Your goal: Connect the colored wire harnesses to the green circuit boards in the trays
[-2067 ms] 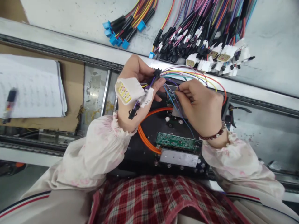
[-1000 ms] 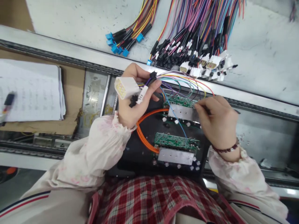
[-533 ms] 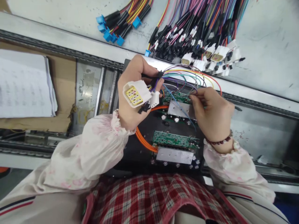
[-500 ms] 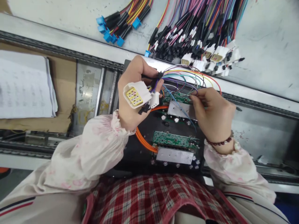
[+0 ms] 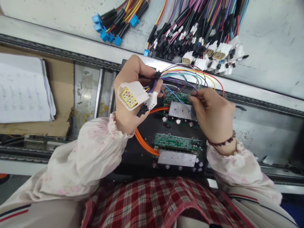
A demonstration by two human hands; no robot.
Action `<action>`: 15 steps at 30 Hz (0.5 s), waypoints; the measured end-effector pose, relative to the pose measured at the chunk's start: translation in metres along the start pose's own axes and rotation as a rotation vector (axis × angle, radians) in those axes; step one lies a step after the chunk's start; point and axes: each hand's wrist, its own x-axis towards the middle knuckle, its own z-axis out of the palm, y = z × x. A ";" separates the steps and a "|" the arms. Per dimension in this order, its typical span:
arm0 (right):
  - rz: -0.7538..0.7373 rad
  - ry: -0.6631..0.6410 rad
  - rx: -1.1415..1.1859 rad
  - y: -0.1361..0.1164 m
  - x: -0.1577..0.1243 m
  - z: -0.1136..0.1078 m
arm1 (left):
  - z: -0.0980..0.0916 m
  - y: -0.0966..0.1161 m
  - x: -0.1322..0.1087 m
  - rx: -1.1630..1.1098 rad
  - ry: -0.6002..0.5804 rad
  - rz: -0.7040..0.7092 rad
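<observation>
1. The broad grey metal desk [image 5: 273,34] bears, along its near edge, a thick pile of many-coloured harnesses [image 5: 180,41] with white and black plugs; yellow-and-red leads with blue plugs [image 5: 104,34] lie to its left.
2. Nearer the person is a flat black panel [image 5: 137,164] with two green circuit boards [image 5: 177,142], each beside a silver metal plate. Orange cables [image 5: 144,144] curve along their left; sagging wires should be lifted clear of both.
3. The left hand [image 5: 133,85] is over the panel's upper left, its grip clamped on the gathered part of a multicoloured wire harness [image 5: 166,75]. A firm, unmoving hold here serves best, since the loose wires fan out from this point.
4. The right hand [image 5: 209,110] is beside the fan, above the upper board, thumb and forefinger pinched together, seemingly on a thin purple wire [image 5: 194,87] (the very tip is hidden by the fingers).
5. A white rectangular plastic connector [image 5: 133,95] with a yellow face rests against the left hand; a smaller white plug [image 5: 152,100] hangs beside it. Both are best left slack, without twisting.
6. Thinnest are the single wires, among them a blue wire [image 5: 178,98] slanting down over the upper plate. Separating them one by one, with a light, straight pull, should avoid tangles.
</observation>
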 end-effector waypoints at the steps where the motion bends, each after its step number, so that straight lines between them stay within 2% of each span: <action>1: -0.004 0.002 0.000 -0.002 -0.001 -0.002 | 0.000 0.000 0.000 0.012 -0.009 -0.002; 4: -0.074 -0.068 -0.021 -0.007 -0.006 -0.011 | -0.002 -0.001 -0.001 0.015 -0.033 0.033; 7: -0.133 -0.164 -0.047 -0.001 -0.012 -0.021 | -0.003 -0.001 -0.003 -0.022 0.001 0.048; 12: 0.045 -0.087 -0.162 0.013 -0.022 -0.036 | -0.002 0.001 -0.002 -0.034 0.010 0.074; 15: -0.005 -0.091 -0.087 -0.002 -0.020 -0.029 | -0.002 0.000 -0.002 -0.073 -0.001 0.064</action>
